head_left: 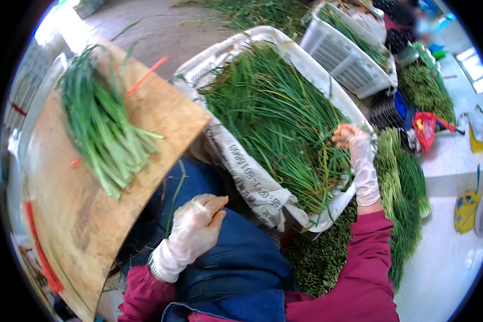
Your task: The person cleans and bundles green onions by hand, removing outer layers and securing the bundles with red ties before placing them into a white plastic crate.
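A white basket lined with a white sack [247, 180] holds a heap of long green chives [273, 112], some with brown blades. My right hand [357, 145], in a thin clear glove, is over the basket's right side, fingers curled in at the chives; what they hold is hidden. Above my blue-clad lap, my gloved left hand [196, 228] is closed, thumb against the fingers. Its palm is hidden from view. On the wooden board [161, 115] at left lies a loose bunch of chives [102, 123], pale stems toward me.
Red ties [40, 249] lie along the board's left edge, and another red strip [147, 76] is by the bunch. Bundled greens [397, 193] are stacked right of the basket. Behind stands a second white crate [346, 51] with greens. More greens [257, 13] cover the floor beyond.
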### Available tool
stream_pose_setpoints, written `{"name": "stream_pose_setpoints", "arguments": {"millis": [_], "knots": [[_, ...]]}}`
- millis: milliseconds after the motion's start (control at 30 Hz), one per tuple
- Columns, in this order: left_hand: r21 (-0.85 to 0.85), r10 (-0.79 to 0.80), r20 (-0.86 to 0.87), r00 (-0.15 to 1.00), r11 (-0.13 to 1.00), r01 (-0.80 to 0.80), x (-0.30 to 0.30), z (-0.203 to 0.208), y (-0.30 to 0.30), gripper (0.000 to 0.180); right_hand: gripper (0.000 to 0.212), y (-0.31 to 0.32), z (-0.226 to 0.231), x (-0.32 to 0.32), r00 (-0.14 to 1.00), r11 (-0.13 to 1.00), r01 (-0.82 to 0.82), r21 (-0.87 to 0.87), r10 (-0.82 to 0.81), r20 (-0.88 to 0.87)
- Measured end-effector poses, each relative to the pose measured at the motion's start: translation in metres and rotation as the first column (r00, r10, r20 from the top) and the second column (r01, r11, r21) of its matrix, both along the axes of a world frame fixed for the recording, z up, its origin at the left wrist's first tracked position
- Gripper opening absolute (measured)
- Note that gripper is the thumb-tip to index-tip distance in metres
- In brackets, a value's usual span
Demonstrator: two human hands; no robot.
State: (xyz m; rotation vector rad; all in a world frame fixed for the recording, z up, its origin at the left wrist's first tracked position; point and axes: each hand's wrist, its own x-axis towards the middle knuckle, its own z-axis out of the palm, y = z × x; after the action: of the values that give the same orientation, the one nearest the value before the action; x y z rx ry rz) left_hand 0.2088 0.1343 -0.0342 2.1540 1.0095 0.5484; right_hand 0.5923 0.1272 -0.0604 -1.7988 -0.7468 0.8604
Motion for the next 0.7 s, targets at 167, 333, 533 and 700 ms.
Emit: {"name": "stream_pose_setpoints", "arguments": {"millis": [167,333,533,700], "knots": [[0.070,-0.180,-0.089,0.980,0.980,0.186,0.057,-0.040,0.008,0.034,0.024,-0.074,-0.062,0.055,0.934,0.940,0.258,-0.221,-0.185,0.304],[0.124,-0.322,-0.151,0.935,0.932,0.341,0.099,-0.059,0.004,0.041,0.020,-0.067,-0.050,0.015,0.923,0.982,0.010,-0.188,0.063,0.381],[0.158,-0.420,-0.424,0.802,0.838,0.523,0.113,-0.089,0.005,0.044,0.061,-0.079,-0.075,-0.039,0.709,0.836,-0.166,-0.523,0.470,0.526],[0.149,-0.422,-0.404,0.812,0.845,0.513,0.101,-0.092,0.003,0.046,0.102,-0.109,-0.092,-0.050,0.536,0.595,-0.056,-0.802,0.696,0.479]]}}
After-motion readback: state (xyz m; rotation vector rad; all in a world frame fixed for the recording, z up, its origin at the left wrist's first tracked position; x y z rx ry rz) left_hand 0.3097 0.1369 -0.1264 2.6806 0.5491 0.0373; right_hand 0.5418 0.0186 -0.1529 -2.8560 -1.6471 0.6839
